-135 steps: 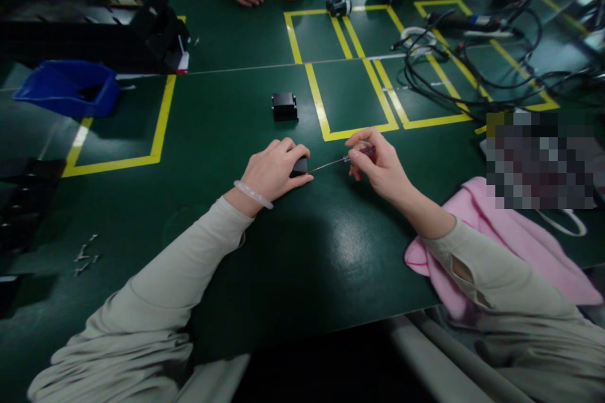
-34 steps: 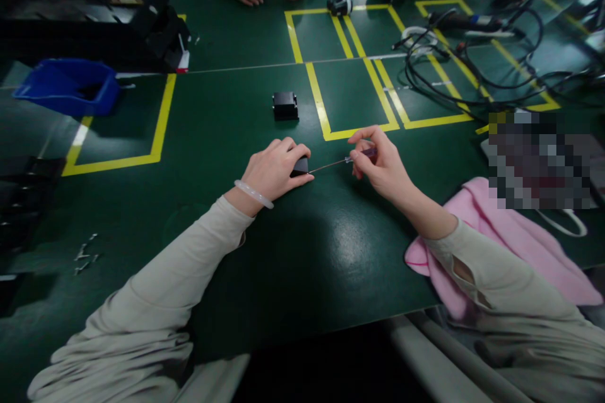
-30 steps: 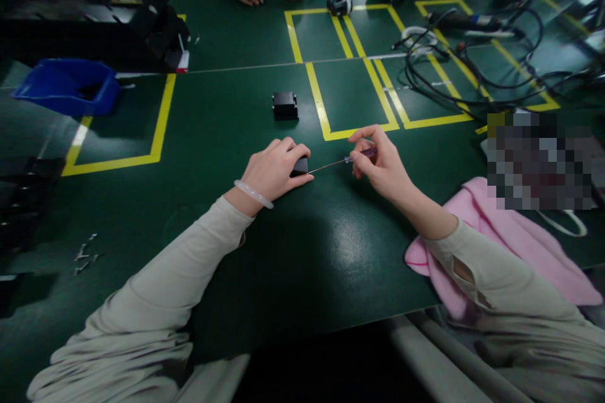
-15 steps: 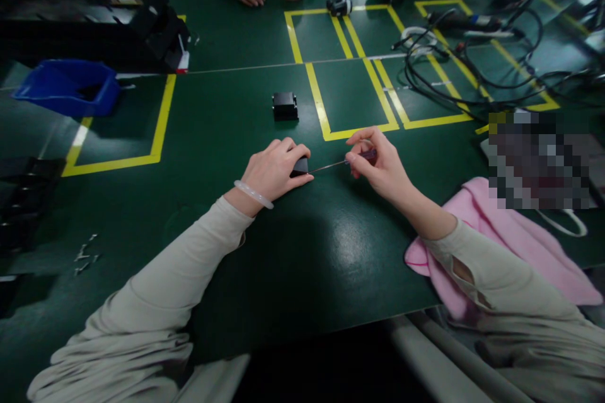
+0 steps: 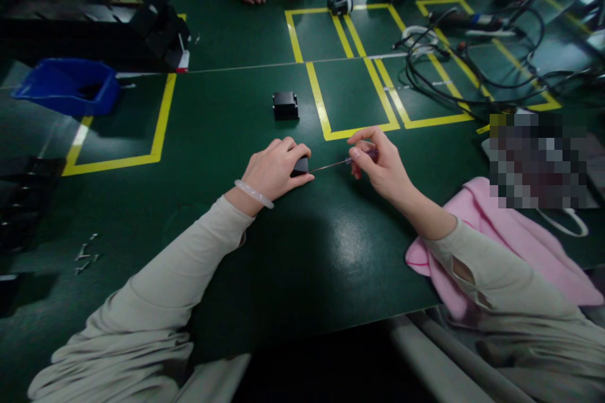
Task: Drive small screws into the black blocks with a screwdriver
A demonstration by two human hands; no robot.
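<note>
While the left hand (image 5: 271, 167) keeps its grip closed around a small black block-shaped part (image 5: 300, 167) on the dark green surface (image 5: 321, 283), thumb along the near side, the right hand (image 5: 380, 160) has its grip closed on the purplish translucent handle of a thin metal-shafted screwdriver (image 5: 348, 160). Its shaft slants down to the left, ending at the part's right end, just beside the left thumb; whether the tip touches is too small to tell. A second black block with shiny side fittings (image 5: 285, 106) sits farther back, near the left hand but apart from it.
</note>
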